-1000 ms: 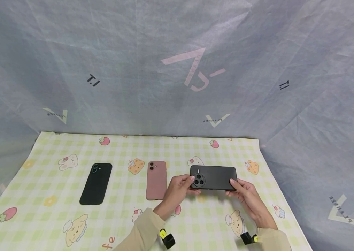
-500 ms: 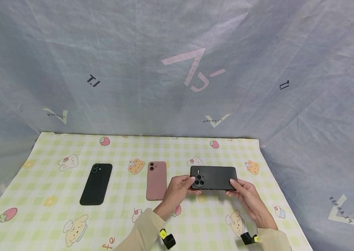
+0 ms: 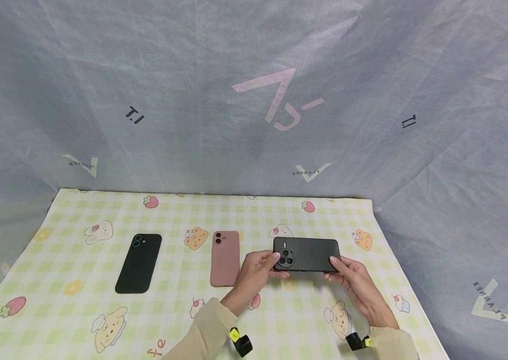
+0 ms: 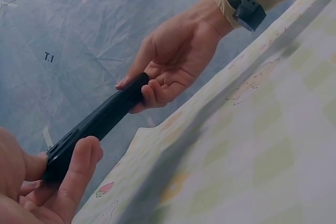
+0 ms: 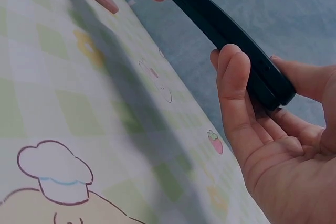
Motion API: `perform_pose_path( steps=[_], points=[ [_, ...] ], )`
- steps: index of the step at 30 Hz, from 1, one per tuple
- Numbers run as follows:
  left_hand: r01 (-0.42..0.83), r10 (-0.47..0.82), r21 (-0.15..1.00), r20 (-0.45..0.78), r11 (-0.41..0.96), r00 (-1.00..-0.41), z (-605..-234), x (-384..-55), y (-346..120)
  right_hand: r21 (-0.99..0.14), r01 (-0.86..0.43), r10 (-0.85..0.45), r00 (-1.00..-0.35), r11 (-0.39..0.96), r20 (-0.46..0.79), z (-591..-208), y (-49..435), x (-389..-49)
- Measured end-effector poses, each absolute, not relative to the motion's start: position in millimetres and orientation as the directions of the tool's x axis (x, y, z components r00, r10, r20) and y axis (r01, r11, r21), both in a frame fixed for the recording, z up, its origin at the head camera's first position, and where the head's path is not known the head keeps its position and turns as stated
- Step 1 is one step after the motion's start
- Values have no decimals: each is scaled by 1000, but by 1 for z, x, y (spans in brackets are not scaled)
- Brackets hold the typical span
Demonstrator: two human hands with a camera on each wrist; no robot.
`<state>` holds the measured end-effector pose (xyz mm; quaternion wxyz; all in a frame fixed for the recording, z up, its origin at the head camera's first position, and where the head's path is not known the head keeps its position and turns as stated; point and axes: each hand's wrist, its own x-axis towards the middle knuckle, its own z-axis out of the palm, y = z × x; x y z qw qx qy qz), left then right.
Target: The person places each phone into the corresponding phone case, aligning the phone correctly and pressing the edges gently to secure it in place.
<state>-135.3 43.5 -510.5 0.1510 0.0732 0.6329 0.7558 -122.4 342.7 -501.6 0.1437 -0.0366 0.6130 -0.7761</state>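
Between my two hands a dark grey smartphone (image 3: 312, 254) is held sideways above the table, its back with a round camera ring facing up. My left hand (image 3: 256, 272) pinches the camera end, thumb on top and fingers beneath. At the opposite end my right hand (image 3: 356, 282) grips the phone the same way. Both wrist views show the phone (image 4: 105, 114) edge-on and raised off the cloth, with its shadow below. A pink smartphone (image 3: 225, 257) lies back up just left of my left hand. Farther left lies a black smartphone (image 3: 139, 263), also back up.
A green-and-white checked tablecloth (image 3: 168, 315) with cartoon prints covers the table. Grey-blue fabric (image 3: 200, 100) hangs behind it and on both sides. Each wrist carries a small black camera (image 3: 242, 345) with a yellow mark.
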Motion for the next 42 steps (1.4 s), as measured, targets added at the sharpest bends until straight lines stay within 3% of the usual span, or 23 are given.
perform_pose_path(
  steps=[7, 15, 42],
  points=[
    [-112, 311, 982, -60, -152, -948, -511, -135, 46, -964, 175, -257, -959, -200, -120, -502, 344, -124],
    [-156, 335, 956, -65, -250, -940, -510, -136, 49, -958, 178, -249, -961, -223, -120, -502, 345, -124],
    [-173, 310, 953, -91, -247, -946, -511, -135, 56, -958, 206, -235, -959, -201, -157, -497, 352, -125]
  ],
)
